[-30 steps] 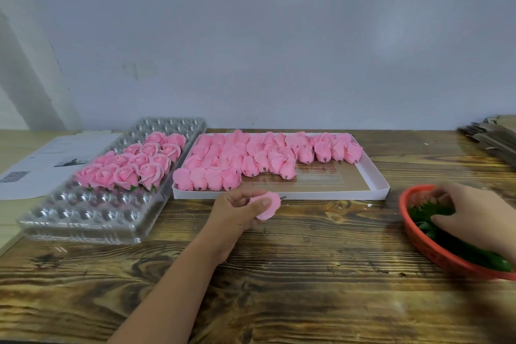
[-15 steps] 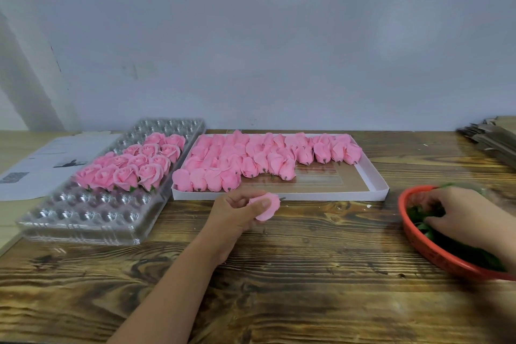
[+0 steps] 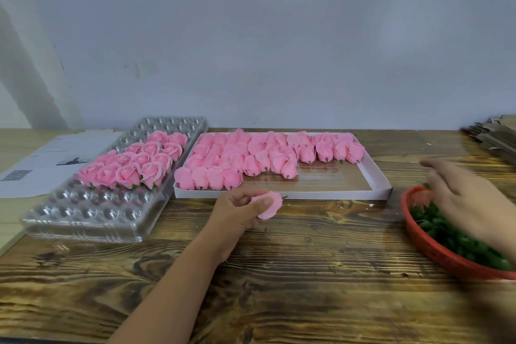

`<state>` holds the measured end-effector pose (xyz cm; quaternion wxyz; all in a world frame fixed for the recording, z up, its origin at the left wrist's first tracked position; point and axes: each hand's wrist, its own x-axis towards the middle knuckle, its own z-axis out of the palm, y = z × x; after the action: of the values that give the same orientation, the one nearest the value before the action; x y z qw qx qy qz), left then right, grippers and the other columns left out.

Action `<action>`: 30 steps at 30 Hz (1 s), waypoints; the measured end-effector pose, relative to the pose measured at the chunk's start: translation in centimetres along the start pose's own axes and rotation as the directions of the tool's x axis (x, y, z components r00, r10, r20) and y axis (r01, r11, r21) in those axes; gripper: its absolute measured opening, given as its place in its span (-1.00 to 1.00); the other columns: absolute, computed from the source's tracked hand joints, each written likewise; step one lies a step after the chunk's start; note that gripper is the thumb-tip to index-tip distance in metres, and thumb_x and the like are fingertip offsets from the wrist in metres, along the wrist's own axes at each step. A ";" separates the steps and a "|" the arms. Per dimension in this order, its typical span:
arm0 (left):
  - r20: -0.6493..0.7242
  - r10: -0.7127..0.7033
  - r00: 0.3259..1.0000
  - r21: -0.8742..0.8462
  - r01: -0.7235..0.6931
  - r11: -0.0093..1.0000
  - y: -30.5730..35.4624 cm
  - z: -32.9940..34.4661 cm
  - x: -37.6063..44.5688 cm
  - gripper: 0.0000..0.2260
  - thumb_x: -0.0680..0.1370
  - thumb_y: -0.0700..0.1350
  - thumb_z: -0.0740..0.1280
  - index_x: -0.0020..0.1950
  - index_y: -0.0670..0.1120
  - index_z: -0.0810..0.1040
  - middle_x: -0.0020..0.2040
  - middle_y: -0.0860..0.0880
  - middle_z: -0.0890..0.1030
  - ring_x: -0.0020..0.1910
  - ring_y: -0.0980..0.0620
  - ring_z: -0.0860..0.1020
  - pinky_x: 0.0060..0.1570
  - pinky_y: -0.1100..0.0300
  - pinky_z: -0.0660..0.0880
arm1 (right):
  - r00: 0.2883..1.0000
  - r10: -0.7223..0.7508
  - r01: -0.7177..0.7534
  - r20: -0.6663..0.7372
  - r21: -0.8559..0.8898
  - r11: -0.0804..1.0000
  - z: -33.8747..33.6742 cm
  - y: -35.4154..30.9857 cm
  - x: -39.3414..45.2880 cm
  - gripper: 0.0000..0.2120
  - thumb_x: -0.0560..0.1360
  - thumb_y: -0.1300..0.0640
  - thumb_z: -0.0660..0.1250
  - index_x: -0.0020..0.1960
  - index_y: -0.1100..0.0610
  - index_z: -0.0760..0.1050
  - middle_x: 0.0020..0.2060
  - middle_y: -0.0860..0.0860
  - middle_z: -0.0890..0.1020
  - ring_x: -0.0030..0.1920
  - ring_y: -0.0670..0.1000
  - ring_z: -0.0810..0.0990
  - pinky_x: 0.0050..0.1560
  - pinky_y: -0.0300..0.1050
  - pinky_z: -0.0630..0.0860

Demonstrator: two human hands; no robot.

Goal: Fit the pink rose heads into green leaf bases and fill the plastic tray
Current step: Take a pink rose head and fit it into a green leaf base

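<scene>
Wooden, dark-grained worktop carries everything. Largest of the containers is a white cardboard box near the back edge at the middle; loose pink rose heads lie in rows across its far and left parts, with its right front floor bare. Just left of it, touching or nearly so, sits the clear plastic tray, angled toward the back left corner. Finished roses with green bases fill a block of its middle cells, while the nearest and farthest rows of cells hold nothing. At the right edge a red basket holds green leaf bases.

Printed sheets of paper lie by the left edge; their writing is too small to read.

Left hand grips a single rose head in front of the box. Right hand is over the basket, blurred, so whether it grips anything cannot be told.
</scene>
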<state>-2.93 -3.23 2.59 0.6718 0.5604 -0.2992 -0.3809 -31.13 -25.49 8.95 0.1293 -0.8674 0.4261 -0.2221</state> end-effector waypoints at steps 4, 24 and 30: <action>-0.002 -0.005 1.000 0.001 0.005 1.000 0.0 0.0 0.0 -0.66 0.27 0.07 0.59 0.00 0.01 0.76 0.11 -0.10 0.72 0.07 -0.03 0.69 -0.05 0.14 0.65 | 0.989 -0.144 0.131 0.038 0.229 0.965 2.2 -4.6 -1.7 -0.62 0.65 0.06 0.12 0.45 0.08 0.31 0.12 0.02 0.60 0.12 0.05 0.55 0.05 -0.18 0.32; 0.006 0.005 1.000 -0.030 -0.004 1.000 -0.2 0.0 0.0 -0.68 0.29 0.02 0.59 0.00 -0.05 0.76 0.09 -0.15 0.73 0.03 -0.01 0.70 -0.10 0.20 0.62 | 0.934 -0.065 -0.241 0.351 0.755 0.610 13.6 -11.3 -1.1 -0.64 0.58 0.24 0.20 0.17 -0.16 0.58 -0.10 -0.03 0.66 -0.32 -0.18 0.57 -0.24 -0.28 0.53; -0.001 -0.002 1.000 -0.024 0.002 1.000 -0.3 -0.2 0.2 -0.63 0.29 0.05 0.60 0.04 -0.05 0.75 0.11 -0.13 0.72 0.08 -0.03 0.69 -0.05 0.18 0.62 | 0.933 -0.124 -0.222 0.339 0.810 0.543 13.4 -10.9 -1.9 -0.73 0.62 0.25 0.23 0.23 -0.05 0.48 0.03 -0.07 0.68 -0.23 -0.14 0.58 -0.24 -0.25 0.49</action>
<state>-2.72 -3.33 2.22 0.6781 0.5531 -0.2937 -0.3849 -18.07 -16.87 1.30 0.6085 -0.7120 0.2614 -0.2332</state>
